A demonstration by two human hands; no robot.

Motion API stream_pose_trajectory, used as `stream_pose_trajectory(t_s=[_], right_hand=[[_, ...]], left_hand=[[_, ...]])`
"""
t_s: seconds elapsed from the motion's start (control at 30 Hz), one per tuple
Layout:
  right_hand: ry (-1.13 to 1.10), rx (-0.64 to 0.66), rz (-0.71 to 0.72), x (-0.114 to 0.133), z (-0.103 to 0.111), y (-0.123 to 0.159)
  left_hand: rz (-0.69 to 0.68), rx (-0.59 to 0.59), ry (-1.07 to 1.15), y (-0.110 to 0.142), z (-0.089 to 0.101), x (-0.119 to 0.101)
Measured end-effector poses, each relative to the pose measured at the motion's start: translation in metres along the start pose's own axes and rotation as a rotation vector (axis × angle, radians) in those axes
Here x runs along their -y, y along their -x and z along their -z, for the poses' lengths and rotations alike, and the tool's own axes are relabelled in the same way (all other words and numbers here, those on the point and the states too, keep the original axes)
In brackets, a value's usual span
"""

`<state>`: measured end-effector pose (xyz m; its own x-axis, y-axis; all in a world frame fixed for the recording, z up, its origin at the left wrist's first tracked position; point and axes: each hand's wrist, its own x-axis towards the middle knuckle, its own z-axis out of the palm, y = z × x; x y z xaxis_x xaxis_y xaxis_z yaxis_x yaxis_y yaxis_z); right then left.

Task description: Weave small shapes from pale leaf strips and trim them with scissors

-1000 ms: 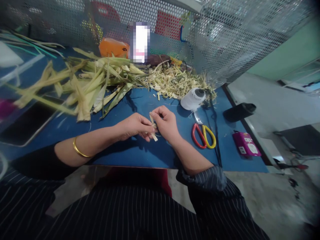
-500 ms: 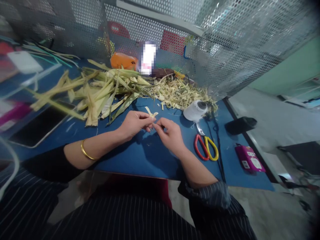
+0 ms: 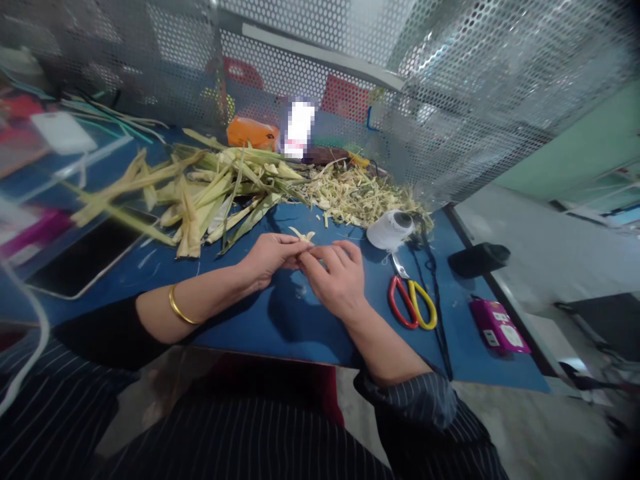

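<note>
Perforated mesh (image 3: pixel 320 60) rises along the far edge of a blue table (image 3: pixel 465 333), seen in the head view. Near the table's front edge, about midway between its sides, the left hand (image 3: pixel 273 259) pinches a small pale husk piece (image 3: pixel 303 236) between thumb and fingers, its splayed tips pointing up. The right hand (image 3: pixel 335 277) curls with its fingertips against the left's, just below the piece; whether they grip anything cannot be told. Beyond the left hand lie long husks (image 3: pixel 200 200), with a heap of scraps (image 3: pixel 355 193) beside them toward the right. A white spool (image 3: pixel 390 230) sits at the heap's near side, next to red-and-yellow scissors (image 3: pixel 411 300). Toward the right edge are a black cylinder (image 3: pixel 479 260) and a purple packet (image 3: pixel 500 327). Toward the left edge lies a phone (image 3: pixel 90 257); an orange packet (image 3: pixel 253 133) sits behind the husks.
</note>
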<state>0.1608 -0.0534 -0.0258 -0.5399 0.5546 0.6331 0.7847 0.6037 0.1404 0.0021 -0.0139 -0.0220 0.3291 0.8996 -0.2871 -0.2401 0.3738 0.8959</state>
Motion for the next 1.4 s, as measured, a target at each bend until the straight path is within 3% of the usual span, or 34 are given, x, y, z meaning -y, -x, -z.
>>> stream_pose_trajectory(t_s=[0.23,0.4,0.53,0.73,0.8,0.9,0.97,1.03,1.1,1.17,1.4], right_hand=[[-0.038,0.082,-0.012,0.003,-0.001,0.003],[0.073,-0.020,-0.023,0.000,-0.002,0.004],[0.056,-0.076,0.068,-0.001,-0.002,0.006],[-0.119,-0.007,0.051,0.001,0.003,0.002],[-0.224,-0.078,-0.039,0.001,0.005,0.000],[-0.435,-0.194,-0.428,-0.004,0.006,-0.003],[-0.657,-0.167,-0.743,-0.010,0.002,-0.005],[-0.964,-0.057,-0.934,-0.016,-0.002,-0.006],[-1.201,0.021,-1.007,-0.019,-0.005,-0.007],[-1.279,0.007,-1.030,-0.018,-0.006,-0.008],[-1.109,-0.027,-0.986,-0.013,-0.006,-0.008]], left_hand=[[0.045,0.012,0.066,0.003,-0.003,-0.001],[0.073,0.129,0.068,0.003,0.001,-0.006],[0.038,0.040,0.084,0.005,-0.002,-0.010],[-0.032,-0.003,0.103,0.006,-0.005,-0.010],[-0.063,0.004,0.064,0.004,-0.003,-0.010],[-0.052,0.063,-0.030,0.005,0.000,-0.011],[-0.003,0.113,-0.097,0.007,0.000,-0.013],[0.045,0.154,-0.144,0.009,0.000,-0.014],[0.093,0.199,-0.161,0.010,0.000,-0.014],[0.119,0.228,-0.174,0.009,0.001,-0.013],[0.055,0.182,-0.261,0.007,0.000,-0.005]])
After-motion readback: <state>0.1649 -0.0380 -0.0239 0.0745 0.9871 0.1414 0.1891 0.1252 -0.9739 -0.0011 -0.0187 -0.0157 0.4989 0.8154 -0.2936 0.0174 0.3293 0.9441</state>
